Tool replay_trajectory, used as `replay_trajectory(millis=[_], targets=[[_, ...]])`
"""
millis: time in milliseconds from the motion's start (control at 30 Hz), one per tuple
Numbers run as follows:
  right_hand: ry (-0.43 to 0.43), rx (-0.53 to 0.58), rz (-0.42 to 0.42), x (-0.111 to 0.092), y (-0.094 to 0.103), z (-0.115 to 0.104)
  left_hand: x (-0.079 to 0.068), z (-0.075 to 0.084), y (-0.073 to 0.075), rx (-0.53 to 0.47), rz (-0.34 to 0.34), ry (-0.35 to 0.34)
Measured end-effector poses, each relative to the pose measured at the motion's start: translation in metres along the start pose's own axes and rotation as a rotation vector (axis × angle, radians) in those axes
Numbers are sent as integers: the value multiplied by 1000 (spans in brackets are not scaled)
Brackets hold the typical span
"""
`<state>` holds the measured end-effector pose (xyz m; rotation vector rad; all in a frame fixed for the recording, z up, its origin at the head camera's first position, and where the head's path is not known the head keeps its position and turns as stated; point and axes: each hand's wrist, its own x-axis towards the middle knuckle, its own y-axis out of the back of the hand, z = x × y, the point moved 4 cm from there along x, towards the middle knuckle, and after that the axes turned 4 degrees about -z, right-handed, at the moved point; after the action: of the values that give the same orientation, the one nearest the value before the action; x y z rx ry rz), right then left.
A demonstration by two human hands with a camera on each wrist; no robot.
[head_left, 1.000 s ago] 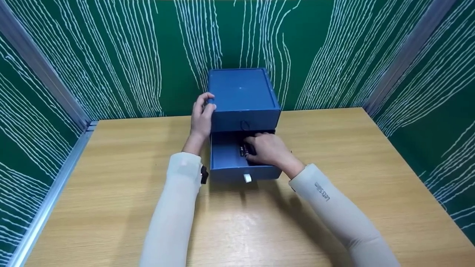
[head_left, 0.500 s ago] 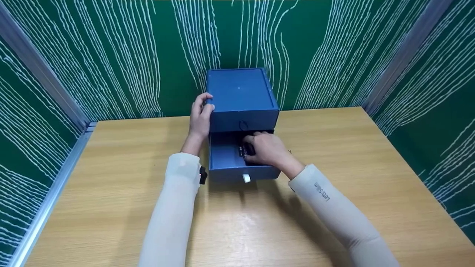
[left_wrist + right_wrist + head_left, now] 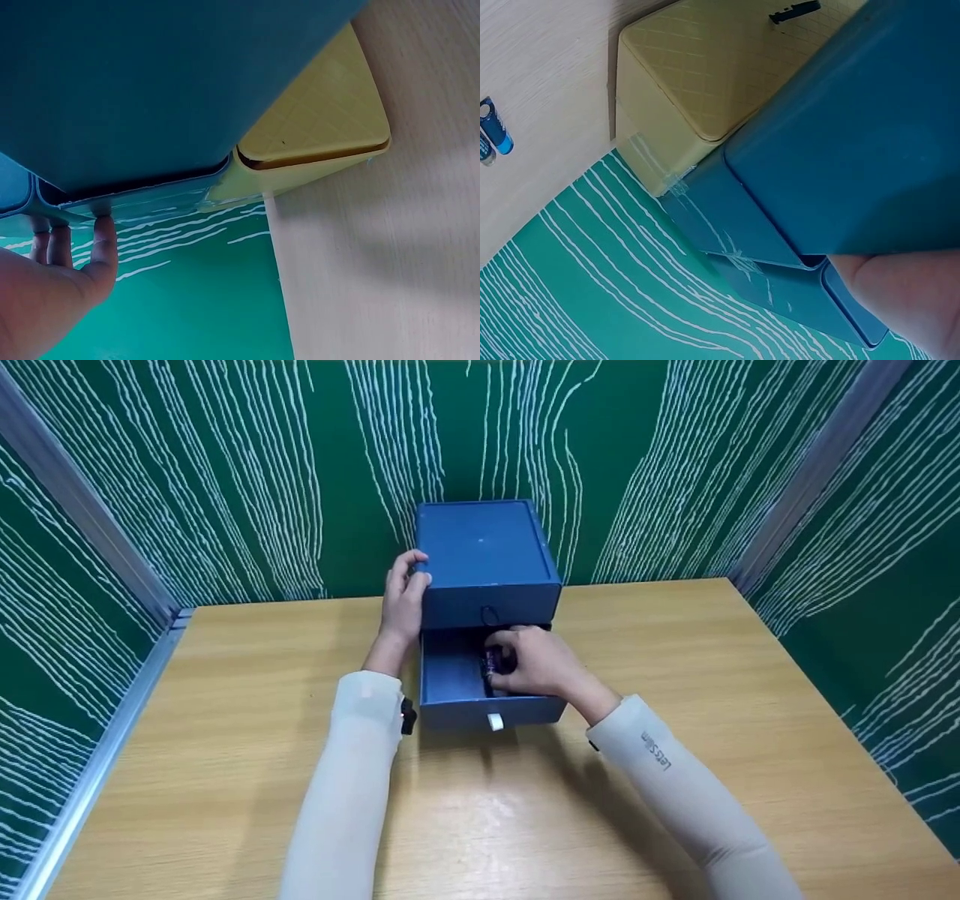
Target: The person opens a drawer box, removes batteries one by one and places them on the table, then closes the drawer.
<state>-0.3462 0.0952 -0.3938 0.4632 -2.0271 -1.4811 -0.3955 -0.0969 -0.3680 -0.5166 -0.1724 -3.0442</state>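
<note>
A blue drawer unit (image 3: 484,544) stands at the back of the table with its middle drawer (image 3: 450,679) pulled out. My left hand (image 3: 403,604) rests on the unit's left side, fingertips on its upper edge; in the left wrist view the fingers (image 3: 103,251) press the blue wall. My right hand (image 3: 536,660) reaches into the drawer, thumb and fingers curled round a small dark purple thing (image 3: 491,661). Its kind cannot be told, as the hand covers most of it. In the right wrist view the hand (image 3: 907,296) is partly hidden behind the drawer.
Below the blue drawers sits a yellow drawer (image 3: 322,105) with a black pull tab (image 3: 795,11). Blue cylindrical batteries (image 3: 495,127) lie on the table beside the unit. A white tab (image 3: 495,721) sticks out from the open drawer's front. Green walls (image 3: 630,435) enclose the table (image 3: 225,735).
My right hand's thumb and fingers have shifted slightly left round the dark purple thing, which shows more purple now. The left hand stays on the unit's side.
</note>
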Motion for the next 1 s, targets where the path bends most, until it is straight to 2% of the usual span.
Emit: replay_trajectory(millis=[167, 400, 1000], targets=[[18, 44, 4, -2, 3, -1, -1, 5, 1, -2, -7, -22], [22, 41, -11, -2, 4, -2, -15, 30, 0, -15, -10, -5], [13, 75, -23, -6, 13, -5, -16, 31, -1, -27, -13, -4]])
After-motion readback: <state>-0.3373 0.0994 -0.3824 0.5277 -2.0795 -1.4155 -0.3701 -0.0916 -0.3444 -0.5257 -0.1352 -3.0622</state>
